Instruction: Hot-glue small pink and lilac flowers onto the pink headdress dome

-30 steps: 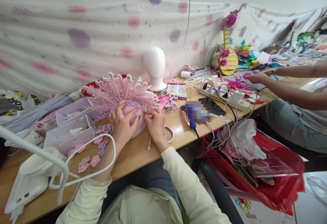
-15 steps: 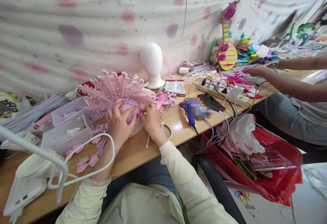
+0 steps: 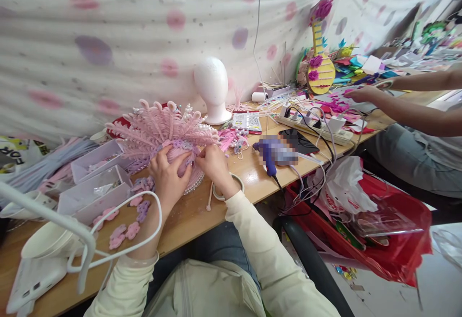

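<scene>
A pink headdress (image 3: pixel 155 126) of fuzzy plume shapes, with a rounded front, lilac flowers and a beaded lower edge, rests on the table before me. My left hand (image 3: pixel 169 175) holds its rounded front from the left, thumb and fingers curved over it. At the right side of that front, my right hand (image 3: pixel 215 165) is closed in a pinch. Whatever sits between those fingertips is too small to make out. Beneath the right wrist lies a pale tape roll (image 3: pixel 243 185), and a short pink fuzzy stem (image 3: pixel 209 201) is beside it. Pink and lilac fuzzy flowers (image 3: pixel 132 230) lie left of my left forearm.
A white foam head (image 3: pixel 211 83) stands behind the headdress. To the right are a purple glue gun (image 3: pixel 269 160) and a power strip (image 3: pixel 317 129) with tangled cables. White boxes (image 3: pixel 96 194) and a curved white stand (image 3: pixel 81 232) are at left. A co-worker's hand (image 3: pixel 364 94) works at far right.
My right hand has shifted slightly left and up along the headdress's edge, showing more of the tape roll. The left hand keeps its hold. The view has tilted a little.
</scene>
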{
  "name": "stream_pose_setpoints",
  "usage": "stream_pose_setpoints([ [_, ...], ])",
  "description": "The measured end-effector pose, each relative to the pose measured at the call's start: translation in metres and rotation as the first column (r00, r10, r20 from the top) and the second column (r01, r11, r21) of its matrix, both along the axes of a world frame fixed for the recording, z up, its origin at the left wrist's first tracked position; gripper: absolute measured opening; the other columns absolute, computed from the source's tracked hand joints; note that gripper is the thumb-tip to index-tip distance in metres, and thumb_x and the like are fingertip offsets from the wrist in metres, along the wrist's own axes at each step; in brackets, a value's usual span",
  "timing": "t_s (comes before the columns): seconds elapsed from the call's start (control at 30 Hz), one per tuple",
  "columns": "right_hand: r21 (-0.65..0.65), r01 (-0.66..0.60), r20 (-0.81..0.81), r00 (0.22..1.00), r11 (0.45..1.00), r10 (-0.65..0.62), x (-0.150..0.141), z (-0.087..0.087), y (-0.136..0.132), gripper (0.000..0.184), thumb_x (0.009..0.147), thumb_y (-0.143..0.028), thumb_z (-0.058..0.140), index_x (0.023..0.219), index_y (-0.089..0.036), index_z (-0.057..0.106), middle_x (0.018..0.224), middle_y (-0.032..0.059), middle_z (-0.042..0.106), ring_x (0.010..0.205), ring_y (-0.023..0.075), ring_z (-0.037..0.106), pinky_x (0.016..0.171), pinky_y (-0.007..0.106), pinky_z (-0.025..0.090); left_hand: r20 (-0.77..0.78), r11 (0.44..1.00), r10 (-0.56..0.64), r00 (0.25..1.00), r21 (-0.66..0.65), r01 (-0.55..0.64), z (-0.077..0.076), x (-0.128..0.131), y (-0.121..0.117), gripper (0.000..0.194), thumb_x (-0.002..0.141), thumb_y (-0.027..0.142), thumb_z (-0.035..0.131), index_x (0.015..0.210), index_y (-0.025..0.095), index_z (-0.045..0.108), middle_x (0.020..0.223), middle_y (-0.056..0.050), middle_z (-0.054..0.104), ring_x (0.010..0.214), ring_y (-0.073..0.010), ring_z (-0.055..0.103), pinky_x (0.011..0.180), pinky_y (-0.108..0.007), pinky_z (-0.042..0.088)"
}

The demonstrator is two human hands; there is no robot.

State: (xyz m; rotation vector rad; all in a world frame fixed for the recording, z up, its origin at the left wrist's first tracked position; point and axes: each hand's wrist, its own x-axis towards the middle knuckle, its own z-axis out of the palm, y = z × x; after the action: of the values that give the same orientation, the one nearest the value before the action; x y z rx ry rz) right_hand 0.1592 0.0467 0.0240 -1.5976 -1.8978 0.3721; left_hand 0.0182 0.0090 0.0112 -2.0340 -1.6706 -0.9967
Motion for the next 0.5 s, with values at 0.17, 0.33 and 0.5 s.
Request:
stream_pose_setpoints([
  [0.17,0.047,-0.065,0.022,0.998,0.997,0.064,0.004,-0.005,-0.008,0.02,0.089,-0.015,0.057,0.093,-0.012,0.076,0.103,0.016,0.072,0.092,0.0254,0.068,0.074,0.03,0.046,-0.031,1.0,0.001,1.0,0.024,0.0,-0.002,-0.001,0.001,0.03,0.087,0.033,0.061,0.11,0.024,0.078,0.136,-0.016,0.052,0.123,-0.0393,0.049,0.106,-0.057,0.038],
  [0.33,0.08,-0.121,0.016,0.993,0.989,0.12,0.007,-0.009,-0.012,0.021,0.093,-0.013,0.055,0.099,-0.012,0.076,0.109,0.0153,0.069,0.091,0.0243,0.067,0.076,0.031,0.048,-0.047,0.999,0.011,0.999,0.045,-0.008,-0.003,-0.002,0.002,0.029,0.087,0.031,0.062,0.111,0.026,0.078,0.135,-0.015,0.053,0.122,-0.038,0.05,0.104,-0.056,0.039],
  [0.5,0.12,-0.074,-0.081,0.993,0.99,0.084,0.014,-0.022,-0.017,0.025,0.099,-0.02,0.053,0.106,-0.017,0.077,0.11,0.0112,0.068,0.097,0.022,0.066,0.082,0.03,0.049,-0.069,0.998,-0.008,0.998,0.058,0.012,-0.004,-0.004,0.002,0.029,0.088,0.031,0.062,0.113,0.025,0.077,0.134,-0.016,0.052,0.124,-0.0378,0.049,0.105,-0.055,0.039],
])
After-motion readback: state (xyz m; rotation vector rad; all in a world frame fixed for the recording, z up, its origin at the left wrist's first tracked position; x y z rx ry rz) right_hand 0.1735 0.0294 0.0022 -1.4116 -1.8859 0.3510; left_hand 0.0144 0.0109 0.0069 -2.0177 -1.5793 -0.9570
